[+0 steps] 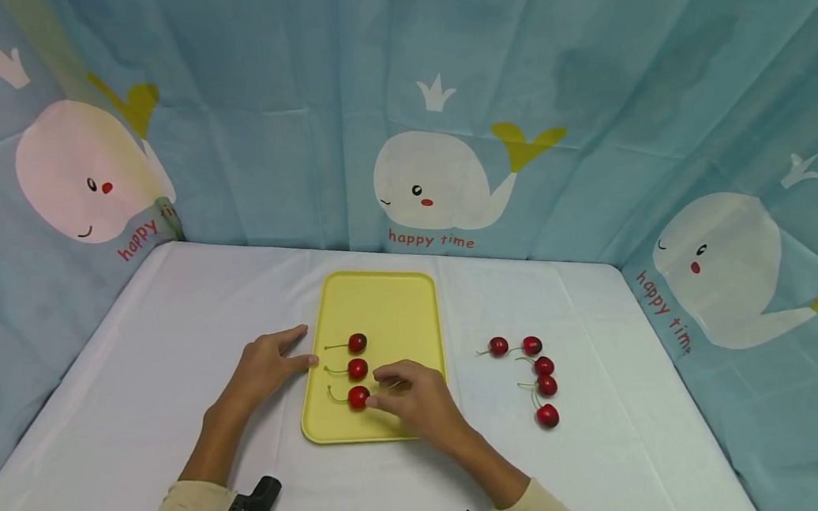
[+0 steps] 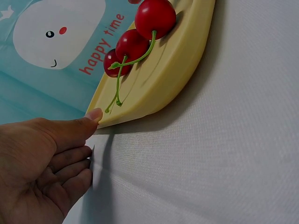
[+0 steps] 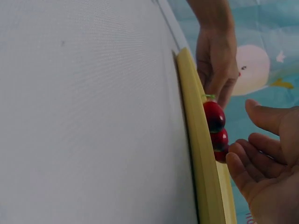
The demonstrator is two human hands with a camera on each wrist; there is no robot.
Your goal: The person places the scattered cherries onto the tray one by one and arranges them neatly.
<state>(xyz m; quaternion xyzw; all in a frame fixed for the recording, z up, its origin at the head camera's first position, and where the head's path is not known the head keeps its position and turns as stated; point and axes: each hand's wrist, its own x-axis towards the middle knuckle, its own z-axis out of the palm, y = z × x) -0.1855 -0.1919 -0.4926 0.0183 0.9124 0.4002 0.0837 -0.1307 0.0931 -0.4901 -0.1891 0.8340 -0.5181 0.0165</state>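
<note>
On the yellow tray [image 1: 391,304] lie three red cherries in a column: a far cherry [image 1: 356,343], a middle cherry [image 1: 357,369] and a near cherry [image 1: 358,397], their green stems pointing left. My left hand [image 1: 263,368] is at the tray's left side; in the left wrist view its thumb touches the rim. Just right of the near cherry hovers my right hand [image 1: 423,405], thumb and fingers apart. The right wrist view shows nothing between the right fingers [image 3: 240,170] and thumb. Whether a fingertip touches the near cherry I cannot tell.
Right of the tray, several more cherries [image 1: 545,386] lie on the white tablecloth [image 1: 608,447], arranged in a bent line. A blue curtain [image 1: 265,139] printed with whales surrounds the table's back and sides. A black wrist mount [image 1: 255,500] sits by the left sleeve.
</note>
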